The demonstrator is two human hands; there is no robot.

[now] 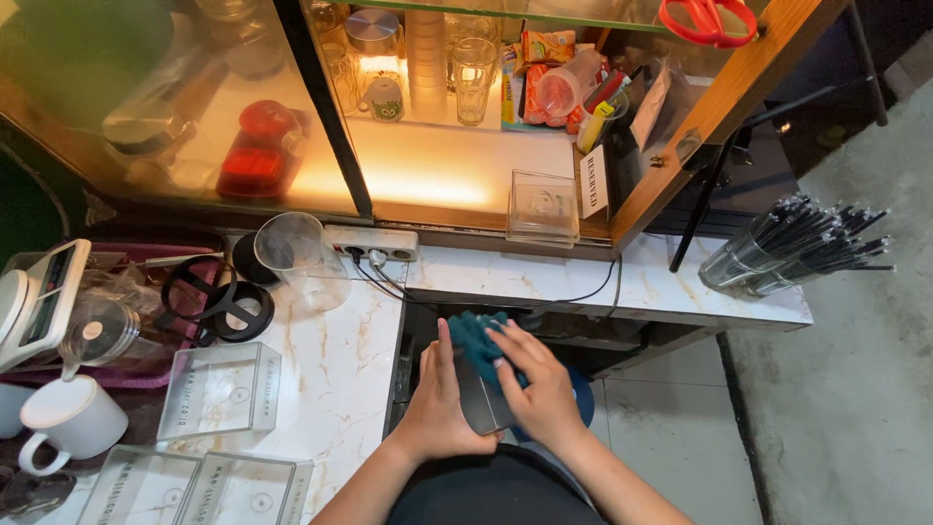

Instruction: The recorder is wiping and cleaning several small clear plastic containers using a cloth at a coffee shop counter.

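The left hand (437,408) is clamped on a clear acrylic box (483,401), held in front of the body below the counter (340,369) edge. The right hand (539,389) presses a teal cloth (478,335) on it. The box looks light, stiff and slippery, so the edges seem the safest hold.

We see open room over the tiled floor (671,437) to our right. On the marble surface (340,369) to our left, a bare strip runs between the clear boxes (219,389) and the edge. Further back, the glass pitcher (296,258), power strip (371,243) and its trailing cables (389,285) block the way. The bundle of black straws (807,243) crowds the far right corner.
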